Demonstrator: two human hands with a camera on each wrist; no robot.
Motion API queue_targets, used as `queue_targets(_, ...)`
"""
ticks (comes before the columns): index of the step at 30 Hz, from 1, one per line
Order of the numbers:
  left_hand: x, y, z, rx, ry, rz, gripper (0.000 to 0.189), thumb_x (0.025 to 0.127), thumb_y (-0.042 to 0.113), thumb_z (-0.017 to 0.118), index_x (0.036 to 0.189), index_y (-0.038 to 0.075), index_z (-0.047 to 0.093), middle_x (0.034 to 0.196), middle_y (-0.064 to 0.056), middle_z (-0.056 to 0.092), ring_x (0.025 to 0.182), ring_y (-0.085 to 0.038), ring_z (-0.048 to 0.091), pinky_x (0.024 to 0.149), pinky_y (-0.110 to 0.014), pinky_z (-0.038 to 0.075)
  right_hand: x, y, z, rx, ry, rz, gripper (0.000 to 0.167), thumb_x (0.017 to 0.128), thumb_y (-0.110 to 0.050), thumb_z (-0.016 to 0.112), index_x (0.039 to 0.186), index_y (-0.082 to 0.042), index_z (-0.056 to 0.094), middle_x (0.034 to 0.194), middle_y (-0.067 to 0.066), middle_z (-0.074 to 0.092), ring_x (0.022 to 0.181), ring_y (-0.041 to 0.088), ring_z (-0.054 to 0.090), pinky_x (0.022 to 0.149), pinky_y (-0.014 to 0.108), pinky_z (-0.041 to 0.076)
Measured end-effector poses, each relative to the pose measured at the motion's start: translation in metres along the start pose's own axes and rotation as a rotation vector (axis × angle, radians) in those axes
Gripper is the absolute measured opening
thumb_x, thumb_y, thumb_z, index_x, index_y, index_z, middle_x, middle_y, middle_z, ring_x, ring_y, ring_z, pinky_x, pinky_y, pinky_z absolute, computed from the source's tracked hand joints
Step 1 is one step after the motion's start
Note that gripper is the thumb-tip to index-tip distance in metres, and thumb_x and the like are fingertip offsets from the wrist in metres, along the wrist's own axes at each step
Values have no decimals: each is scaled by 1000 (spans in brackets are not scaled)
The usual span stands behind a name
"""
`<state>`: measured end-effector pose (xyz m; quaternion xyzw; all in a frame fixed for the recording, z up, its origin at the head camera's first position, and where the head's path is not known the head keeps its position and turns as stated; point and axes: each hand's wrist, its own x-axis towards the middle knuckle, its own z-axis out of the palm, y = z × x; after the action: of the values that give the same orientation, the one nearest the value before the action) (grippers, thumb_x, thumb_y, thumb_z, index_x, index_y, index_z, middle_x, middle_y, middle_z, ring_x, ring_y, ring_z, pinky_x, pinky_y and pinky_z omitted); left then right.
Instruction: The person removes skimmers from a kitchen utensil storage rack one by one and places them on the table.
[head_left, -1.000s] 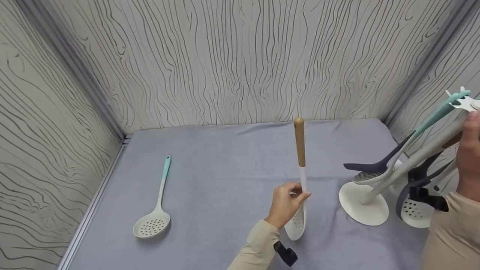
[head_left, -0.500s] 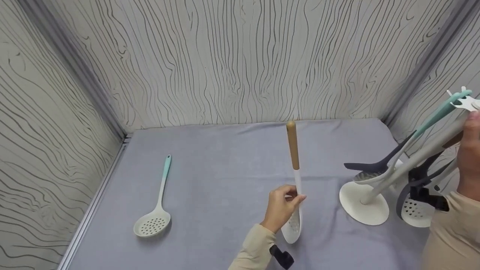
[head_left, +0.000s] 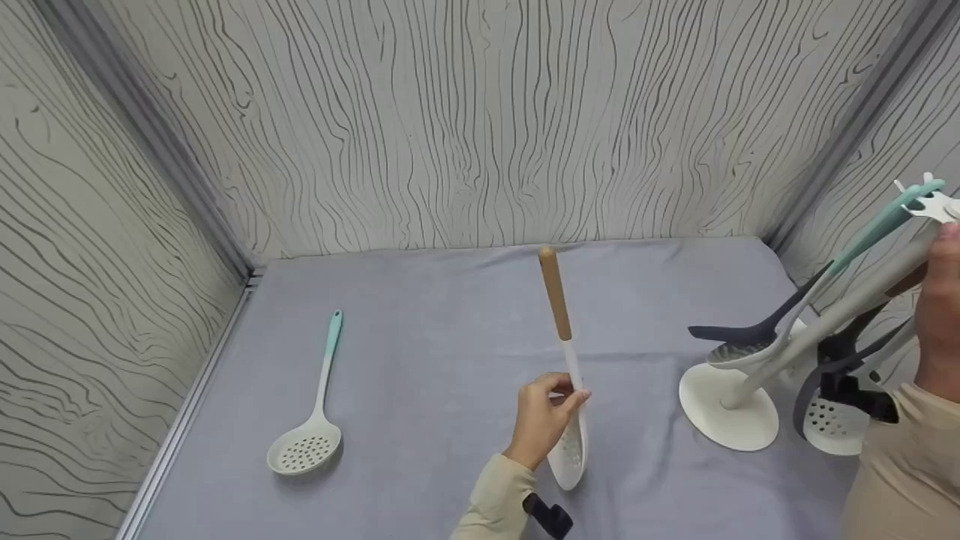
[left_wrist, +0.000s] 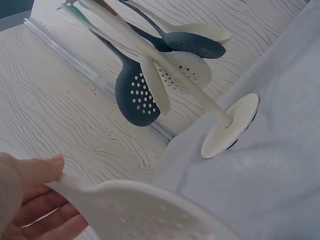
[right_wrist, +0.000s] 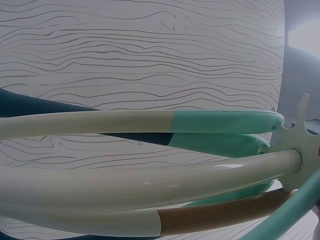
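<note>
While the slotted spoon (head_left: 571,459) is pinched at its white neck (head_left: 571,361) by the left grip (head_left: 540,421) over the counter (head_left: 435,450), it is judged light and stiff, best held by its brown handle (head_left: 556,296); whether the right grip (head_left: 939,322) is clenched cannot be told.

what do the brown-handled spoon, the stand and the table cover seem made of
Brown handle: possibly wood or wood-look plastic, smooth; grain can't be made out.
White perforated head: probably silicone or plastic, smooth, evenly coloured.
Stand: plastic or painted metal, glossy highlights.
Table cover: likely matte fabric, from its wrinkles.
</note>
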<state>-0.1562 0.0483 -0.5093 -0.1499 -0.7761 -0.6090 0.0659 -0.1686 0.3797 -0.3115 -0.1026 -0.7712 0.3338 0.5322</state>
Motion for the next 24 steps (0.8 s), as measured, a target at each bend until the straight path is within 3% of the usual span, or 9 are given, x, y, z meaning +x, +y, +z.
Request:
queue_targets(9,-4,0,-5,-12,24,-7,20,87,19,69,97,2,71,93,-14,72,88,-18,70,76,-13,57,-1,2,-1,-19,-10,18,34,99,-24,45,129,-16,57,123,-26,52,104,-22,39,100,4,33)
queue_targets(14,-5,2,-8,-10,38,-17,19,87,18,70,97,1,71,93,-14,72,88,-17,70,77,-16,58,-2,1,-1,-2,-23,23,34,99,-24,45,129,-16,56,114,-37,42,105,-21,39,101,5,33)
queue_targets(17,-4,2,-12,-9,53,-30,20,87,18,70,97,1,71,93,-14,73,88,-18,70,77,-16,58,-2,0,-1,-12,-30,28,35,99,-25,45,131,-15,55,116,-36,41,106,-21,38,104,6,33)
queue_targets(20,-4,2,-17,-16,64,-46,20,87,19,70,97,3,71,93,-14,73,89,-20,71,77,-16,58,-2,0,-1,-30,-19,13,35,99,-25,45,131,-14,56,122,-31,46,107,-22,38,104,6,33)
queue_targets(24,-3,0,-23,-20,72,-59,21,87,20,70,98,2,71,93,-14,72,90,-21,71,78,-17,58,-2,0,-3,-56,3,35,34,99,-27,46,131,-18,56,130,-11,58,111,-18,46,105,6,35)
